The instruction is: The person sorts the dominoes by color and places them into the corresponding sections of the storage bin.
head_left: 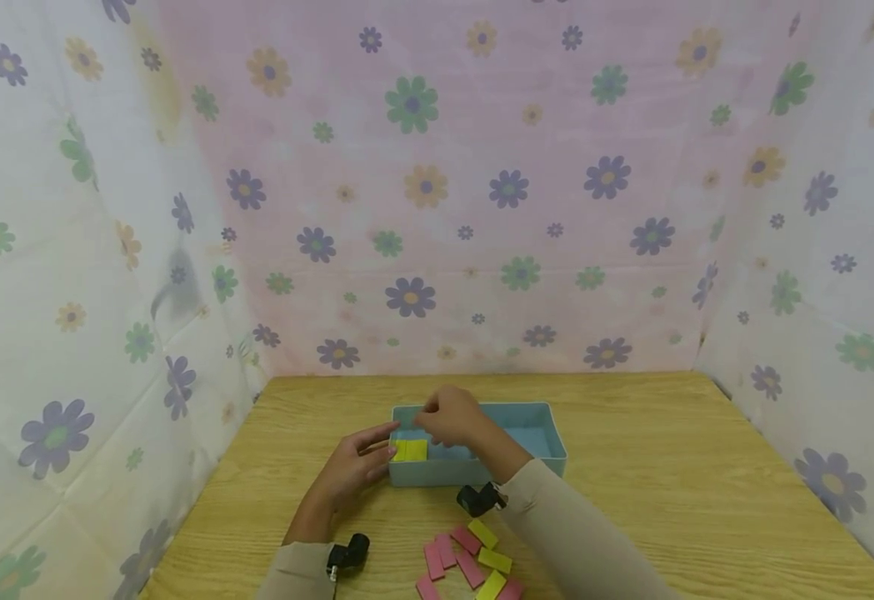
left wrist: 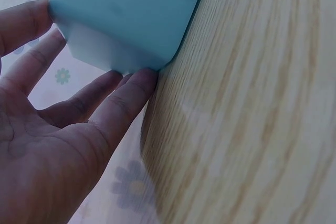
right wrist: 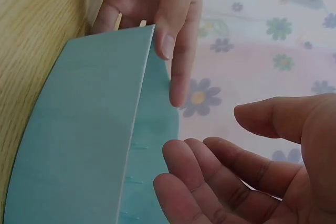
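Box [head_left: 476,473] open from above: a way down into its right half, while the right hand [head_left: 450,415] fills the air over the left part and its forearm [head_left: 513,454] crosses the near rim, barring a straight front approach there. Left end blocked by the left hand [head_left: 350,469], fingers against the box, and yellow blocks [head_left: 411,451] take up the near-left corner inside. Table [head_left: 646,458] gives passage right of the box; loose blocks [head_left: 471,569] obstruct any low pass in front.
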{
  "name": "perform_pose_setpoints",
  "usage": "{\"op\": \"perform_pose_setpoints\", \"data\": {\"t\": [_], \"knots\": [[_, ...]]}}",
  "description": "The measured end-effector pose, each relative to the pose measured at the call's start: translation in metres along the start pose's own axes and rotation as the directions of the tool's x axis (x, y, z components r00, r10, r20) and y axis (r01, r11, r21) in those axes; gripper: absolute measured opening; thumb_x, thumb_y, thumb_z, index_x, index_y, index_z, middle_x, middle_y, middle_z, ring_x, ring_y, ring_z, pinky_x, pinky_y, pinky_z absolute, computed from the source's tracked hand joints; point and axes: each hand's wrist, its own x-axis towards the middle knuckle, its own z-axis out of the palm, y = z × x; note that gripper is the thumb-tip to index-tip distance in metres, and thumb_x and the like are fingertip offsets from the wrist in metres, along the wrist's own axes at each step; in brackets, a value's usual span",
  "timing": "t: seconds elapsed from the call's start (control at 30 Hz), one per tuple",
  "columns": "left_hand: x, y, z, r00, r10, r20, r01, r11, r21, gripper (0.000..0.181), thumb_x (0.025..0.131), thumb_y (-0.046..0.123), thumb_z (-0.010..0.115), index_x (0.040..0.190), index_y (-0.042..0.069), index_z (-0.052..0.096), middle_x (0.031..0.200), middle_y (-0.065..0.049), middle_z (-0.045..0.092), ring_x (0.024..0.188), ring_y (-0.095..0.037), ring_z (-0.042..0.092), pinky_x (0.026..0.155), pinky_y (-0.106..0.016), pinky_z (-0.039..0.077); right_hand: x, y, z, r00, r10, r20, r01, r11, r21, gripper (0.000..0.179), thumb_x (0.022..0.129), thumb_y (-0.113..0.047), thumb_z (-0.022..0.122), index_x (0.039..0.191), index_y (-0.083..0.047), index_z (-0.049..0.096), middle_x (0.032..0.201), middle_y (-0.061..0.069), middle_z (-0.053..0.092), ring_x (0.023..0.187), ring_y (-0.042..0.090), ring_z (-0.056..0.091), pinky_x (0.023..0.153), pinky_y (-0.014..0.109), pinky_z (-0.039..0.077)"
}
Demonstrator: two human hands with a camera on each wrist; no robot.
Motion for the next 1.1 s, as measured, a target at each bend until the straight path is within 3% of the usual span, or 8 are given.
{"op": "perform_pose_setpoints", "data": {"t": [0.3, 0.6, 0.8, 0.97, 1.1], "knots": [[0.001, 0.000, 0.002, 1.000, -0.004, -0.013, 0.003, 1.000, -0.006, 0.056, 0.104, 0.023, 0.065, 0.156, 0.015, 0.048, 0.163, -0.021, 0.038, 0.145, -0.039, 0.047, 0.107, -0.039, 0.054, -0.025, 0.010, -0.009, 0.999, -0.048, -0.004, 0.048, 0.997, 0.052, 0.029, 0.100, -0.032, 0.068, 0.114, -0.008, 0.078, 0.103, 0.003, 0.074, 0.078, 0.018, 0.073, 0.065, 0.033, 0.060], [0.003, -0.001, 0.002, 1.000, -0.005, -0.016, 0.005, 1.000, -0.001, 0.058, 0.104, 0.022, 0.066, 0.157, 0.011, 0.045, 0.165, -0.021, 0.035, 0.147, -0.040, 0.044, 0.105, -0.038, 0.055, -0.051, 0.036, -0.017, 0.991, -0.136, 0.005, 0.134, 0.980, 0.149, 0.021, 0.100, -0.028, 0.069, 0.109, -0.011, 0.079, 0.100, 0.005, 0.074, 0.082, 0.028, 0.075, 0.067, 0.034, 0.062], [0.003, 0.000, 0.001, 1.000, -0.007, -0.021, 0.007, 1.000, 0.005, 0.060, 0.103, 0.024, 0.067, 0.157, 0.011, 0.046, 0.165, -0.019, 0.036, 0.147, -0.040, 0.043, 0.106, -0.040, 0.054, -0.066, 0.048, -0.019, 0.982, -0.190, 0.002, 0.188, 0.972, 0.138, 0.019, 0.100, -0.030, 0.069, 0.108, -0.016, 0.079, 0.100, 0.001, 0.075, 0.080, 0.019, 0.073, 0.066, 0.031, 0.060], [0.001, 0.001, 0.001, 1.000, -0.004, -0.017, 0.004, 1.000, 0.008, 0.061, 0.103, 0.023, 0.067, 0.158, 0.010, 0.044, 0.165, -0.020, 0.035, 0.146, -0.040, 0.044, 0.107, -0.041, 0.053, -0.078, 0.061, -0.020, 0.981, -0.183, 0.063, 0.167, 0.966, 0.195, 0.021, 0.101, -0.029, 0.067, 0.112, -0.016, 0.078, 0.106, 0.010, 0.075, 0.088, 0.027, 0.074, 0.070, 0.036, 0.062], [0.001, 0.000, 0.001, 1.000, 0.002, -0.010, -0.003, 1.000, -0.003, 0.062, 0.103, 0.022, 0.067, 0.158, 0.009, 0.043, 0.165, -0.020, 0.034, 0.148, -0.040, 0.042, 0.107, -0.040, 0.054, -0.084, 0.074, -0.019, 0.978, -0.182, 0.100, 0.153, 0.958, 0.242, 0.027, 0.102, -0.028, 0.066, 0.116, -0.007, 0.076, 0.109, 0.017, 0.074, 0.092, 0.032, 0.074, 0.072, 0.039, 0.063]]}}
